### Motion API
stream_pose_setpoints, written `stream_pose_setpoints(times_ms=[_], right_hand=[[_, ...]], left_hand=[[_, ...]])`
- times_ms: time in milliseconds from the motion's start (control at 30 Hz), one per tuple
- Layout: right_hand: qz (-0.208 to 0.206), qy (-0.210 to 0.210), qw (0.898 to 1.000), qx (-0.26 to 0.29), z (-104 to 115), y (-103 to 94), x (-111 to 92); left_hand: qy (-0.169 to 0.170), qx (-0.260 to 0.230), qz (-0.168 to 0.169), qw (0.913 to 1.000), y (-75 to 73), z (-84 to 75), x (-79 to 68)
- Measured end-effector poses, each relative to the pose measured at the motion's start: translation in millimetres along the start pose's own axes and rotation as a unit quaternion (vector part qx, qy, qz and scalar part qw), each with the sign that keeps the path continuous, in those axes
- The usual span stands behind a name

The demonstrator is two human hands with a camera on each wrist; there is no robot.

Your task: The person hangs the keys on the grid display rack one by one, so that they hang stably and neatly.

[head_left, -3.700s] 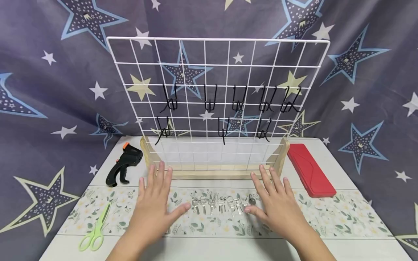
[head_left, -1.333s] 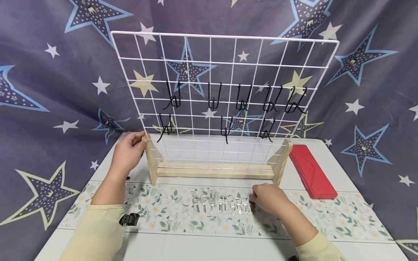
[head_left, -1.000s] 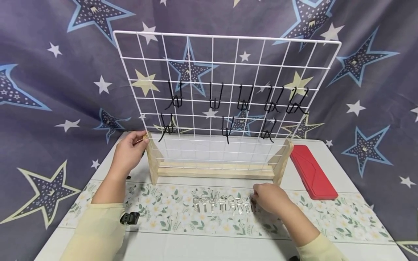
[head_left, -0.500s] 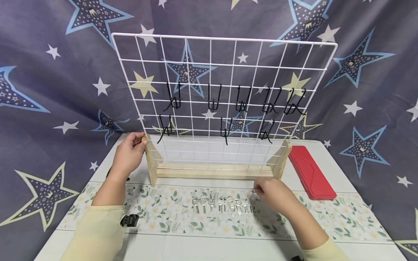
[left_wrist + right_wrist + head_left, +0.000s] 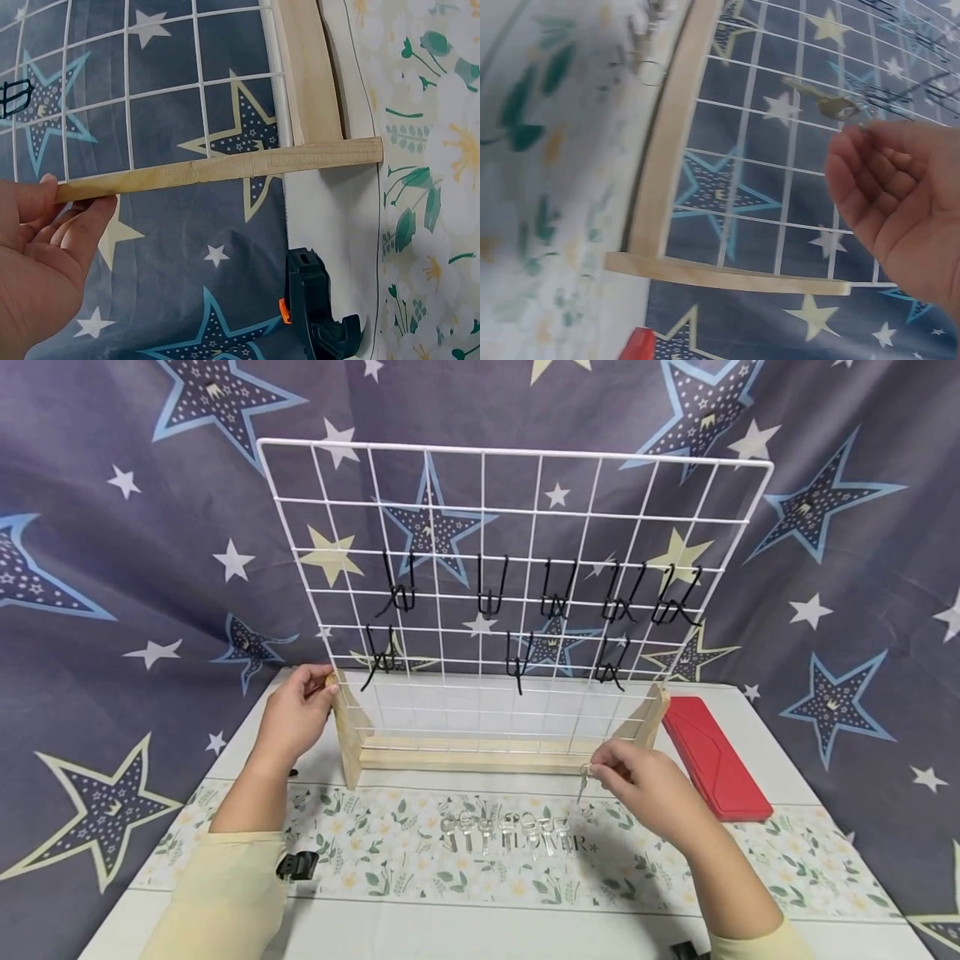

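Observation:
My left hand (image 5: 288, 710) grips the top of the left wooden side support (image 5: 225, 165), thumb and fingers around its end in the left wrist view. My right hand (image 5: 645, 785) pinches a key (image 5: 582, 787) by its ring, and the key dangles just in front of the stand's base bar. In the right wrist view the key (image 5: 829, 103) shows blurred past the fingertips. Behind it stands the white wire grid (image 5: 480, 451), with two rows of black hooks (image 5: 555, 606). On the floral strip lies a row of several more keys (image 5: 507, 835).
A red case (image 5: 716, 760) lies right of the stand, near my right forearm. Left of the stand is a black clamp (image 5: 315, 300) with an orange tip, mostly behind my left arm in the head view. A star-printed curtain (image 5: 112, 677) hangs behind.
Both hands first lay spread over the table. My left hand then took hold of the stand's side; my right hand picked the rightmost key from the row and raised it toward the grid.

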State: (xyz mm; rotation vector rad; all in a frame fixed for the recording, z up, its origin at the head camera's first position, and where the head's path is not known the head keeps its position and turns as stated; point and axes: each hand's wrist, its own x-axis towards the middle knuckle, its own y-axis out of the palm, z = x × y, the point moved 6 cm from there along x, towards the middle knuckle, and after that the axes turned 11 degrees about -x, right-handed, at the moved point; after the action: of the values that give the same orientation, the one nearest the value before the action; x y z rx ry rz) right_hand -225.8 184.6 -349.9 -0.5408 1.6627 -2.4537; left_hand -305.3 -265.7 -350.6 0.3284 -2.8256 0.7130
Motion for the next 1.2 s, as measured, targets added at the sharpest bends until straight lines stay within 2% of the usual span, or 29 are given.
stream_pose_setpoints(times_ms=[267,500,700,867,1033,1200], right_hand=[[-0.092,-0.002,0.995,0.046,4.8,-42.9,-4.1],[-0.145,-0.001,0.988,0.056,5.0,-69.1,-2.3],[-0.157,0.012,0.985,0.068,3.6,-80.2,1.3],[-0.165,0.022,0.984,0.064,1.6,-86.1,8.6],[-0.148,0.044,0.985,0.074,-3.9,-83.3,17.0],[-0.137,0.042,0.987,0.079,-7.7,-78.2,22.9]], left_hand=[[-0.009,-0.01,0.016,0.9998,0.4,2.3,0.0],[0.015,0.023,0.019,0.9994,-0.8,0.7,1.7],[0.003,0.016,0.035,0.9993,-2.1,0.2,0.5],[0.002,0.015,0.03,0.9994,-2.2,0.4,-0.4],[-0.005,0.009,0.03,0.9995,-0.7,0.2,-0.1],[-0.013,0.004,0.032,0.9994,-0.4,0.4,-0.1]])
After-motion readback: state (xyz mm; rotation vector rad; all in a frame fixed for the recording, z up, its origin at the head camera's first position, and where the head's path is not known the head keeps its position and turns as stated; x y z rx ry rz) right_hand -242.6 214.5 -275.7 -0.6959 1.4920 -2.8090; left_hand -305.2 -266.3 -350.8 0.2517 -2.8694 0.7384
